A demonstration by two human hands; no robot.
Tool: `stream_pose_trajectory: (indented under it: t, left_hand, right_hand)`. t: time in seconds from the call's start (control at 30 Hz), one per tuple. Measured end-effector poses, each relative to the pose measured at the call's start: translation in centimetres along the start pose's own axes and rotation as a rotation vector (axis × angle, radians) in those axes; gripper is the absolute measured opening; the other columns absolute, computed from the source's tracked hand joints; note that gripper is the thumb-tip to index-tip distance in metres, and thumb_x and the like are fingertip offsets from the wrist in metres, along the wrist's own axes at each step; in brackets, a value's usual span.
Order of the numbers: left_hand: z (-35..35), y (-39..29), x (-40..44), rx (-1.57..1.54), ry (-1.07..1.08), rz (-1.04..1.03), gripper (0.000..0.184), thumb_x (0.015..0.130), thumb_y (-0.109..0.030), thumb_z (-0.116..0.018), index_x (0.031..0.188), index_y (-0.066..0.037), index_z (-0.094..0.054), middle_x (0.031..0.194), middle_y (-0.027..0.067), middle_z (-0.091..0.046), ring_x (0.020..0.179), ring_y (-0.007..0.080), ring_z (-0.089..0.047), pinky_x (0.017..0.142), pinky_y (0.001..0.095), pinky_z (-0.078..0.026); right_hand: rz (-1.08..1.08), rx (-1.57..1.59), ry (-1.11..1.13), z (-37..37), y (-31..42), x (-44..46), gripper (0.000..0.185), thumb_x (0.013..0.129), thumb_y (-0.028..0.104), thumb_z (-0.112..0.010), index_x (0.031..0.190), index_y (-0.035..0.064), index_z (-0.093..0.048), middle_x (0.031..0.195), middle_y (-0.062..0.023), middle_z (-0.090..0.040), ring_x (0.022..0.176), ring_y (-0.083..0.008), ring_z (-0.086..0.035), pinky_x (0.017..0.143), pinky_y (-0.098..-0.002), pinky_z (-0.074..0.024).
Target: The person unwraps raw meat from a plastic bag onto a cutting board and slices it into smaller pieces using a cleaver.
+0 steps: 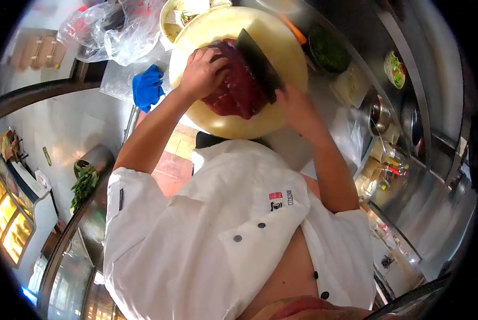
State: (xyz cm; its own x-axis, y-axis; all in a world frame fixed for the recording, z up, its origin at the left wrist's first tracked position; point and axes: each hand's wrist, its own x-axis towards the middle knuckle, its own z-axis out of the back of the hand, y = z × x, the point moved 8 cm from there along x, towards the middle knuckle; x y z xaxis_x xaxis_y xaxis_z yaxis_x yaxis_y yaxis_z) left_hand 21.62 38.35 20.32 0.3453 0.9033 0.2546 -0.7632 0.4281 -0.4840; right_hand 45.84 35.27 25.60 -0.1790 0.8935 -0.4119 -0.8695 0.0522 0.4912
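A large slab of dark red raw meat lies on a round yellow chopping board. My left hand presses on the upper left of the meat, its fingers bent over the surface. In my right hand is the handle end of a dark, broad-bladed cleaver; the closed fingers hide the handle. The blade stands along the right side of the meat, close against it. Whether its edge is in the meat I cannot tell.
Behind the board is a pale tub with food scraps. Left of it are clear plastic bags and a blue cloth. To the right sit a container of greens and a metal bowl. Leafy vegetables hang from a metal pot.
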Motion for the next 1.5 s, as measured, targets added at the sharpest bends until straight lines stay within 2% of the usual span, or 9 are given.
stream_pose_trajectory:
  t: [0.17,0.23,0.33,0.53,0.87,1.07,1.37,1.43,1.5]
  left_hand:
    - [-0.9,-0.9,0.2,-0.037,0.013,-0.061,0.034,0.082,-0.021,-0.071,0.116,-0.018,-0.070,0.126,0.0051,-0.061,0.122,0.0308,-0.053,0.104,0.0445,-0.041]
    - [-0.9,-1.0,0.3,-0.055,0.024,-0.055,0.036,0.081,-0.020,-0.071,0.117,-0.018,-0.070,0.126,0.0052,-0.061,0.122,0.0306,-0.053,0.104,0.0445,-0.041]
    - [-0.7,-1.4,0.2,-0.021,0.057,-0.067,0.037,0.081,-0.018,-0.071,0.118,-0.018,-0.070,0.127,0.0048,-0.061,0.123,0.0299,-0.053,0.105,0.0444,-0.041]
    - [-0.9,-1.3,0.7,-0.050,0.054,-0.093,0.034,0.081,-0.019,-0.070,0.115,-0.018,-0.072,0.125,0.0042,-0.062,0.122,0.0301,-0.053,0.106,0.0459,-0.039]
    - [-1.1,-1.8,0.9,-0.008,0.088,-0.075,0.029,0.089,-0.027,-0.067,0.115,-0.017,-0.072,0.124,0.0080,-0.062,0.121,0.0335,-0.053,0.106,0.0479,-0.040]
    - [-1.0,-1.7,0.4,0.027,0.054,-0.077,0.030,0.089,-0.029,-0.068,0.117,-0.019,-0.072,0.124,0.0071,-0.062,0.119,0.0327,-0.053,0.106,0.0479,-0.039]
    - [-0.7,-1.6,0.0,0.008,0.031,-0.034,0.030,0.089,-0.030,-0.069,0.118,-0.022,-0.072,0.124,0.0037,-0.062,0.122,0.0307,-0.052,0.108,0.0477,-0.036]
    - [-0.6,-1.7,0.0,0.010,0.028,-0.032,0.030,0.089,-0.030,-0.070,0.118,-0.022,-0.072,0.124,0.0035,-0.062,0.122,0.0304,-0.052,0.108,0.0475,-0.036]
    - [-0.8,-1.6,-0.1,-0.003,0.056,-0.019,0.030,0.089,-0.030,-0.070,0.117,-0.023,-0.072,0.124,0.0029,-0.062,0.121,0.0304,-0.052,0.108,0.0471,-0.036]
  right_hand:
    - [0.003,-0.022,-0.018,-0.1,1.8,-0.6,0.034,0.102,0.032,-0.052,0.114,0.0009,-0.057,0.099,-0.0298,-0.068,0.093,-0.0502,-0.065,0.084,-0.0574,-0.0519]
    - [-0.065,-0.139,0.035,-0.4,2.3,-0.6,0.034,0.102,0.035,-0.053,0.110,0.0023,-0.059,0.090,-0.0250,-0.069,0.085,-0.0461,-0.066,0.075,-0.0543,-0.0513]
    - [-0.020,-0.132,-0.011,-1.4,2.4,0.1,0.032,0.102,0.035,-0.053,0.108,0.0034,-0.058,0.084,-0.0259,-0.067,0.080,-0.0466,-0.065,0.072,-0.0556,-0.0508]
    - [-0.044,-0.162,0.021,-1.9,2.7,1.0,0.028,0.102,0.032,-0.051,0.107,0.0045,-0.056,0.087,-0.0258,-0.068,0.082,-0.0462,-0.066,0.074,-0.0564,-0.0515]
    - [-0.002,-0.141,0.025,-3.3,3.5,3.1,0.027,0.103,0.028,-0.047,0.110,0.0039,-0.056,0.091,-0.0258,-0.069,0.087,-0.0462,-0.067,0.079,-0.0559,-0.0529]
    - [-0.031,-0.092,-0.039,-3.0,-0.1,2.8,0.029,0.103,0.030,-0.051,0.110,0.0028,-0.056,0.089,-0.0269,-0.068,0.085,-0.0470,-0.066,0.075,-0.0554,-0.0522]
    - [-0.100,-0.147,0.105,-1.6,-0.7,-2.6,0.027,0.102,0.030,-0.052,0.106,0.0025,-0.053,0.086,-0.0252,-0.067,0.081,-0.0479,-0.063,0.071,-0.0574,-0.0488]
    - [-0.096,-0.165,0.171,-1.2,-0.6,-3.8,0.033,0.104,0.032,-0.045,0.113,0.0009,-0.055,0.096,-0.0295,-0.069,0.087,-0.0488,-0.067,0.080,-0.0592,-0.0524]
    - [-0.141,-0.143,0.169,-0.6,-0.9,-4.8,0.034,0.104,0.032,-0.045,0.113,0.0008,-0.055,0.096,-0.0293,-0.069,0.087,-0.0488,-0.067,0.080,-0.0591,-0.0523]
